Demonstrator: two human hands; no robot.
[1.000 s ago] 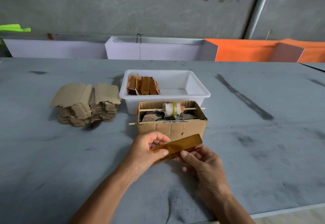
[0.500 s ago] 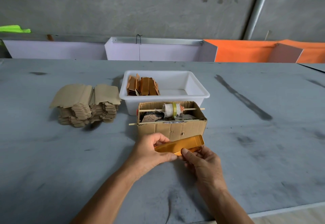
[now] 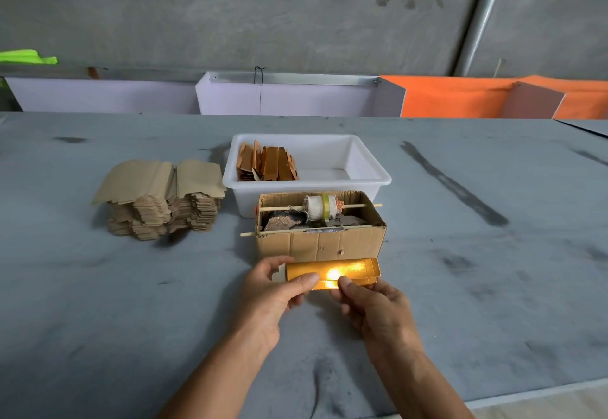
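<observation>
Here both hands pinch the gold carton (image 3: 332, 273) just above the desk (image 3: 98, 303), before the cardboard box (image 3: 320, 241): left hand (image 3: 274, 293) steadies one end while right hand (image 3: 375, 306) likely presses its side into shape, the right end open.

One gold carton (image 3: 350, 269), one tub (image 3: 368, 162) — one cardboard box (image 3: 319, 246).

Long gold foil carton (image 3: 332, 274) — level, crosswise, right end open
</observation>
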